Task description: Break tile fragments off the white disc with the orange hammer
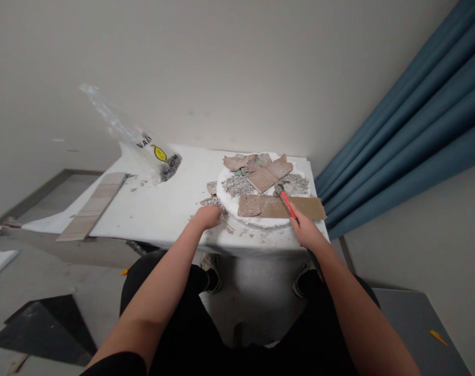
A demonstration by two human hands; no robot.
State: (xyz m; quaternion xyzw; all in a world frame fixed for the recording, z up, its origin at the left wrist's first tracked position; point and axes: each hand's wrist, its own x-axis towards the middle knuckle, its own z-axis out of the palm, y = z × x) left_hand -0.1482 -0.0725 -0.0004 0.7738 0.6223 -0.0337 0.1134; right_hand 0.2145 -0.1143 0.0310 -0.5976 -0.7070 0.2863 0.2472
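Observation:
My right hand (308,232) is wrapped round the handle of a hammer (286,201), which has a red shaft and a grey metal head. The head rests over a long flat brown strip (308,208) with a rough, crumbly piece at its left end. Beneath the strip is a round white disc (231,204), scattered with grey-brown crumbs (237,185). Broken flat brown pieces (270,173) lie on its far side. At the disc's left edge, my left hand (209,216) is closed beside loose fragments (210,201); its fingertips are hidden, so what it holds is unclear.
A clear plastic bag (151,151) with a yellow print stands at the back left of the white-covered table (154,209). A wood-look plank (94,206) overhangs the front left. Blue curtains (409,125) hang at the right. Dark sheets (45,329) lie on the floor.

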